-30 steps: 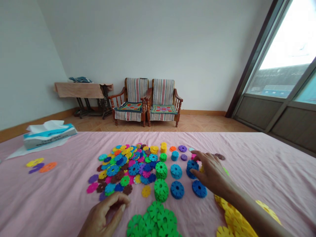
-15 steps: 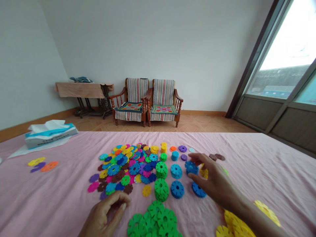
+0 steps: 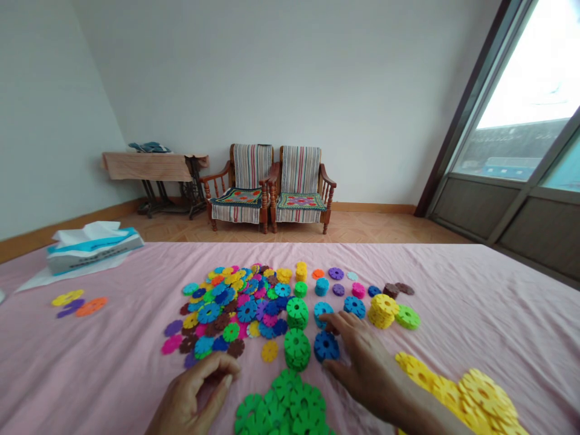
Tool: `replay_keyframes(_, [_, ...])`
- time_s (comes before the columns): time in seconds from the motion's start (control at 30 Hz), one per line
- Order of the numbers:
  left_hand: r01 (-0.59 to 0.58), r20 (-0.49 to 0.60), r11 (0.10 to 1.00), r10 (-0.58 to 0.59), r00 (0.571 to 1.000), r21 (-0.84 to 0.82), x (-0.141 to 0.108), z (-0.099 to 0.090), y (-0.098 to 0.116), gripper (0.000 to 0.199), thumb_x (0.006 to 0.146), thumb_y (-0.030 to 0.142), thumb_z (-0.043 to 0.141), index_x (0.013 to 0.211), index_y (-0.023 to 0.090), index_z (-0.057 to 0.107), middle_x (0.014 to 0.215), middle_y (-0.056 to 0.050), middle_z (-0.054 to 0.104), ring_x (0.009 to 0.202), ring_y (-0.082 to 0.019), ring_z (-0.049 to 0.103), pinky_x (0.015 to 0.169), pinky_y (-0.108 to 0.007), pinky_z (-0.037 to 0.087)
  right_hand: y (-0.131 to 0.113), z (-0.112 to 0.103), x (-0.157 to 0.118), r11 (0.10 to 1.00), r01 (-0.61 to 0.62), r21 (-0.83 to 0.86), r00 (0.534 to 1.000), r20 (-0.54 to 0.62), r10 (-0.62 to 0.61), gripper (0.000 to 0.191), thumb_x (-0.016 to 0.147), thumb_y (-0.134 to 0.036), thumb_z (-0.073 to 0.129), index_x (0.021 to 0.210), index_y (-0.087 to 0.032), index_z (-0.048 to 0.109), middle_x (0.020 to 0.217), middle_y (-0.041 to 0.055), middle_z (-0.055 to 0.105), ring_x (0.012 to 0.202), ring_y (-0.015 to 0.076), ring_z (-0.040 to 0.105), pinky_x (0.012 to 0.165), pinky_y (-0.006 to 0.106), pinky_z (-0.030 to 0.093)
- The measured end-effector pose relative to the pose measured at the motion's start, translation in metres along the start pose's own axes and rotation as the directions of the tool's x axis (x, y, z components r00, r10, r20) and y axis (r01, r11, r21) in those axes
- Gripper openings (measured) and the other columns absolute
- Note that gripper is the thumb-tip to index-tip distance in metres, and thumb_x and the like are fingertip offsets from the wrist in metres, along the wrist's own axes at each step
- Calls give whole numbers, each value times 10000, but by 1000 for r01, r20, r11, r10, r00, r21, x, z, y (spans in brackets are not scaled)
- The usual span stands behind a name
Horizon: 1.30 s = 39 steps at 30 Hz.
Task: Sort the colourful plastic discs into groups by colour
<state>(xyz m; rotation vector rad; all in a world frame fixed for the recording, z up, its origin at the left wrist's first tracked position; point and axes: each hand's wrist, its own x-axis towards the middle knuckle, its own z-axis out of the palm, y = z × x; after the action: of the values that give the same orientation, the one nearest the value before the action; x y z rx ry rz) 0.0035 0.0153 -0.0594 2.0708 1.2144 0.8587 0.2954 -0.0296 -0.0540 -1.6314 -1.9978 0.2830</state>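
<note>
Many flat, notched plastic discs in mixed colours lie in a loose pile (image 3: 233,308) on the pink cloth (image 3: 475,314). Beside the pile stand sorted stacks: green (image 3: 296,348), blue (image 3: 325,346) and yellow (image 3: 383,310). My right hand (image 3: 362,359) lies flat over the cloth, fingers spread, its fingertips touching the near blue stack; I cannot see anything held in it. My left hand (image 3: 193,393) rests at the near edge, fingers curled loosely, thumb against forefinger, with nothing visible in it. A heap of green discs (image 3: 283,408) lies between my hands.
A heap of yellow discs (image 3: 471,396) lies at the near right. A tissue pack (image 3: 90,248) and three loose discs (image 3: 77,302) are at the far left. Beyond the cloth are two striped armchairs (image 3: 272,190), a side table (image 3: 151,166) and a large window (image 3: 525,121).
My right hand has drawn back from the far blue stacks to the near blue stack, uncovering the yellow stack and a green one. The left hand has stayed put.
</note>
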Motion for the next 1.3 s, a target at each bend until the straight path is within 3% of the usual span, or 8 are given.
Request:
replay_keyframes(0.1, [-2, 0, 1000, 2, 1000, -11, 0, 0, -1, 139, 813, 284, 538, 761, 227, 654, 749, 2, 711, 792, -167, 697, 707, -156, 517, -1, -10, 3, 1000, 1, -10, 999, -32, -1, 478, 770, -207, 588, 1238, -212, 494, 1147, 90, 594, 1065, 245, 547, 911, 413, 441])
replay_keyframes(0.2, [-4, -12, 1000, 4, 1000, -28, 0, 1, -2, 135, 809, 288, 549, 757, 228, 658, 748, 1, 714, 786, -170, 696, 706, -161, 520, 5, -29, 13, 996, -34, -83, 990, -136, 22, 339, 825, -257, 550, 1163, -225, 537, 1058, 68, 627, 983, 222, 577, 853, 380, 454])
replay_keyframes(0.33, [5, -25, 999, -7, 1000, -54, 0, 1, -1, 118, 792, 288, 573, 744, 227, 663, 719, 2, 709, 740, -169, 693, 678, -162, 524, 23, -49, 27, 979, -108, -172, 976, -204, 72, 343, 815, -259, 546, 1151, -188, 559, 1054, 102, 645, 985, 278, 556, 852, 447, 405])
replay_keyframes(0.43, [19, -24, 998, -21, 999, -65, -1, 1, -2, 127, 788, 308, 581, 744, 225, 667, 728, -4, 712, 743, -173, 690, 683, -169, 526, 36, -50, 31, 967, -130, -219, 980, -176, 91, 416, 766, -281, 599, 1166, -172, 570, 1059, 114, 661, 1008, 318, 540, 852, 470, 375])
replay_keyframes(0.6, [33, -20, 997, -35, 999, -75, -1, 1, -2, 139, 783, 314, 574, 741, 219, 666, 721, -9, 714, 738, -173, 688, 683, -171, 527, 44, -44, 31, 959, -156, -238, 980, -160, 120, 451, 744, -285, 601, 1185, -201, 560, 1047, 88, 682, 998, 309, 565, 846, 448, 351])
replay_keyframes(0.9, [31, -7, 998, -32, 999, -55, -1, 2, -4, 126, 793, 306, 573, 750, 225, 659, 722, -1, 708, 743, -169, 689, 696, -166, 523, 43, -42, 30, 969, -151, -198, 976, -185, 114, 461, 730, -274, 606, 1176, -181, 542, 984, 76, 690, 957, 296, 583, 853, 461, 350])
replay_keyframes(1.07, [32, -21, 997, -33, 999, -74, 0, 0, -2, 127, 776, 319, 595, 732, 224, 666, 711, -5, 710, 742, -179, 688, 685, -173, 530, 47, -48, 31, 981, -150, -123, 963, -243, 117, 452, 739, -305, 617, 1176, -227, 531, 980, 56, 688, 950, 283, 596, 868, 487, 359])
replay_keyframes(1.3, [13, 6, 999, -12, 1000, -51, -1, 2, -5, 129, 818, 287, 552, 776, 231, 661, 739, 10, 705, 743, -158, 687, 694, -156, 516, 34, -72, 29, 986, -164, 39, 938, -304, 168, 446, 792, -394, 588, 1196, -228, 496, 1011, 57, 655, 909, 215, 625, 783, 373, 480])
